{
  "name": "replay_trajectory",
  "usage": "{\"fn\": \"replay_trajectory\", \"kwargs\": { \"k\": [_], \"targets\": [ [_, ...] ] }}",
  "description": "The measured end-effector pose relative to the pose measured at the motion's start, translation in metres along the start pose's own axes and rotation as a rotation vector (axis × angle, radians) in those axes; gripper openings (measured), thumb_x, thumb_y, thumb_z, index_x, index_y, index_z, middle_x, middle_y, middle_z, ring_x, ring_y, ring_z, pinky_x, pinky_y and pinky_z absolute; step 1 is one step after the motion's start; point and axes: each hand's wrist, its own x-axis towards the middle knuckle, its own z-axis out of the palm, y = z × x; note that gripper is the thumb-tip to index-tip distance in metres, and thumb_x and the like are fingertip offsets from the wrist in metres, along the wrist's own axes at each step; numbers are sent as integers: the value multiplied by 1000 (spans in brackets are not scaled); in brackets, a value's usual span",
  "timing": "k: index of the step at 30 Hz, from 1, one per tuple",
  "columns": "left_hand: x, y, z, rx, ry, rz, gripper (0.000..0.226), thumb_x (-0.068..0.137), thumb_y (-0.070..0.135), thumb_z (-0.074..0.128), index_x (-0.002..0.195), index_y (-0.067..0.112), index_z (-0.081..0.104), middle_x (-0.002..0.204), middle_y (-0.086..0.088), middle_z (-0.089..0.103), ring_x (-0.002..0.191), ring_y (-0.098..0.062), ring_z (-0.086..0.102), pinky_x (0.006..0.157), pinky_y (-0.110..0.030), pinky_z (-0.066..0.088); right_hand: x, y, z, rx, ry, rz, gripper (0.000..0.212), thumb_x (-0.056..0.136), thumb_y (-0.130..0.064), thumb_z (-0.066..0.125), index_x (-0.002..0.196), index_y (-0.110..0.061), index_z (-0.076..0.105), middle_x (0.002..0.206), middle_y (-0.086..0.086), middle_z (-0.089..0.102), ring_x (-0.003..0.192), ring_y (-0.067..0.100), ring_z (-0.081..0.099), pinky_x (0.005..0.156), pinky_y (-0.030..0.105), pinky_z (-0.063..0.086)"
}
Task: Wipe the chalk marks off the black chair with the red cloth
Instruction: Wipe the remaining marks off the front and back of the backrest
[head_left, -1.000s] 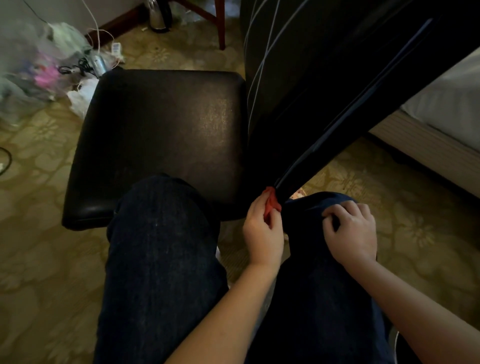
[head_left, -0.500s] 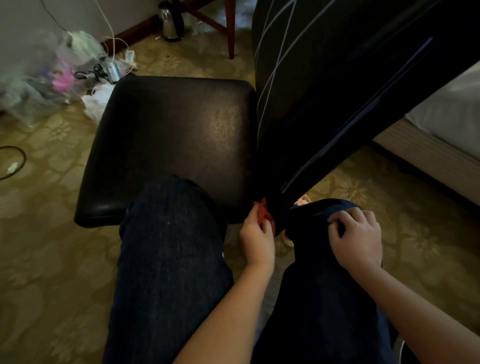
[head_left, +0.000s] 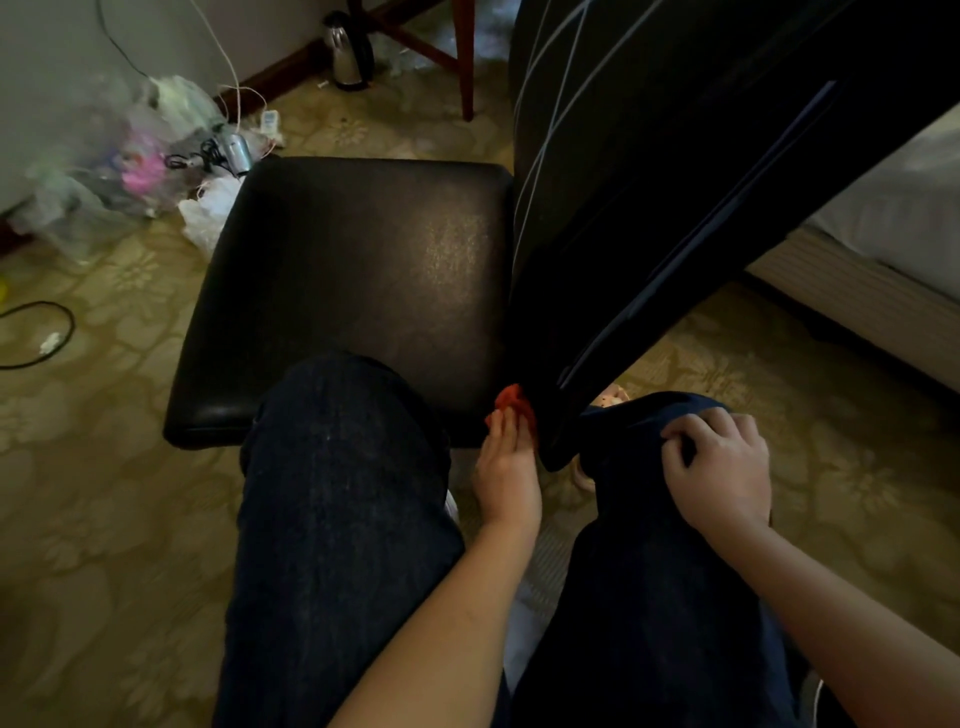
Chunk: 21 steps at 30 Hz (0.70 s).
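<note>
One black chair (head_left: 353, 291) fills the middle of my feed: its seat lies broad and flat, and its back rises at the right toward the far side. On that back I count at least three thin chalk marks (head_left: 571, 104), pale lines that cross one another. One red cloth (head_left: 511, 402) is bunched small and pressed against the near lower edge of the chair back, by the seat's near right corner. There are two hands. The left hand (head_left: 506, 478) pinches the cloth in its fingertips. The right hand (head_left: 722, 467), fingers curled, grips the jeans (head_left: 337, 493) at the right knee, just right of the back's lower end. Two knees show, both in those dark jeans, and the left one overlaps the seat's near edge. One metal kettle (head_left: 349, 52) stands by the far wall, with one reddish wooden leg (head_left: 466, 62) to its right. One heap of plastic bags (head_left: 130, 161) sits at far left; I cannot count the bags. One black cable (head_left: 47, 332) loops on the patterned carpet (head_left: 104, 519) at left. One bed (head_left: 893, 208) shows at the right edge.
</note>
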Motion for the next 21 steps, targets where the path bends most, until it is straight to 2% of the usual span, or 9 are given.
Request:
{"fn": "replay_trajectory", "kwargs": {
  "k": [2,3,5,8,10,13,15,19,21],
  "targets": [
    [-3,2,1,-85,-11,-6,45,70,-6,75,115,1,71,121,-16,69,115,-29,65,93,-36,54,-2,0,1,5,4,-3,8,88,-17,64,93,-16,71,98,4,61,105,29,47,94,46,39],
    [-5,6,0,-134,-7,-25,47,70,-6,78,116,3,71,122,-14,69,115,-27,65,94,-35,53,-2,0,2,9,7,-5,8,88,-16,64,92,-16,71,98,4,61,105,29,47,94,46,40],
    [-6,17,-16,-261,52,-78,38,82,0,68,119,10,70,117,-8,71,109,-21,67,94,-35,55,-2,2,2,12,10,-3,8,87,-16,65,91,-16,71,98,3,61,105,29,47,94,47,40],
    [-2,32,-38,-338,82,-199,15,89,13,62,100,11,72,85,-3,71,82,-16,65,76,-30,52,-2,3,2,2,11,5,8,88,-17,64,91,-17,71,98,4,61,105,29,47,94,46,40],
    [-1,38,-48,-369,68,-175,13,90,14,63,98,11,72,83,0,69,80,-12,62,73,-22,45,-2,2,2,-3,3,13,9,88,-18,63,92,-17,71,99,4,61,106,29,47,94,45,39],
    [-6,53,-63,-425,79,-101,13,90,13,63,96,14,74,81,5,69,73,1,59,70,-11,43,-1,2,3,-7,-10,12,10,88,-19,62,92,-18,71,100,2,61,106,28,46,93,44,39],
    [-9,65,-73,-469,119,-54,18,91,14,64,105,17,74,86,10,69,77,8,59,73,-2,42,1,2,3,-10,-7,13,10,88,-20,62,93,-17,71,99,2,61,106,28,46,92,44,39],
    [-11,69,-78,-518,156,-20,20,91,14,66,109,18,74,85,14,67,79,16,59,71,-1,43,0,0,4,-19,-5,11,9,88,-20,63,92,-17,71,97,3,61,104,28,47,90,42,38],
    [-14,65,-72,-482,123,-60,20,91,14,66,109,19,73,85,14,67,78,12,60,74,-6,48,0,1,5,-19,2,5,9,87,-19,64,92,-17,71,97,3,62,104,28,47,89,42,38]
  ]
}}
